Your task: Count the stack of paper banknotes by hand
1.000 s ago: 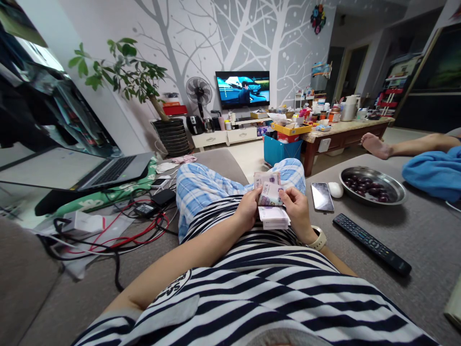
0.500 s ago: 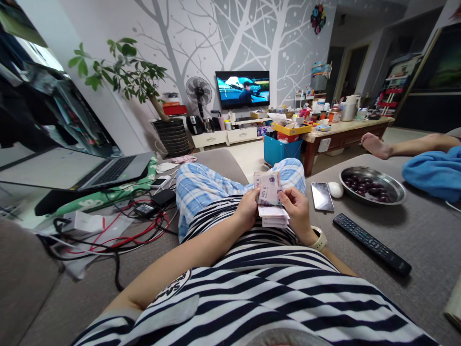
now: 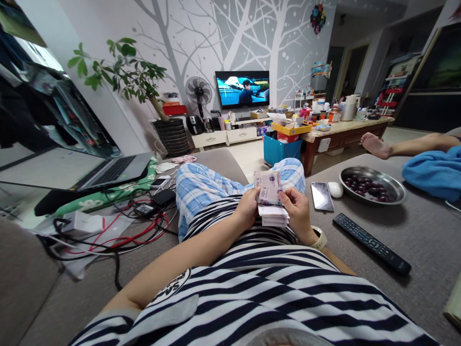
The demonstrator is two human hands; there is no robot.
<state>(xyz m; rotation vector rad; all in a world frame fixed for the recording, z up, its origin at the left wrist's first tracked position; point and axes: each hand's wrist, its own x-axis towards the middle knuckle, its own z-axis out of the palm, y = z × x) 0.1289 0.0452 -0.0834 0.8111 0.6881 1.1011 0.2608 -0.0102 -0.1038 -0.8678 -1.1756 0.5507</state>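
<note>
A stack of pinkish banknotes (image 3: 269, 192) is held over my lap, above my striped shirt and blue plaid shorts. My left hand (image 3: 248, 207) grips the stack's left side with fingers curled round it. My right hand (image 3: 296, 209), with a pale watch on the wrist, pinches the notes from the right, thumb on the top note. The upper notes stand bent upward while the lower part of the stack lies flat between both hands.
A phone (image 3: 321, 196), a white mouse (image 3: 335, 189), a metal bowl of dark fruit (image 3: 373, 185) and a remote (image 3: 370, 244) lie on the grey sofa to my right. An open laptop (image 3: 108, 169) and tangled cables (image 3: 118, 226) sit left. Another person's bare foot (image 3: 375, 145) rests far right.
The folded-up notes have shifted slightly upright and my right thumb has moved on the top note. Both hands stay in the same spot over my lap.
</note>
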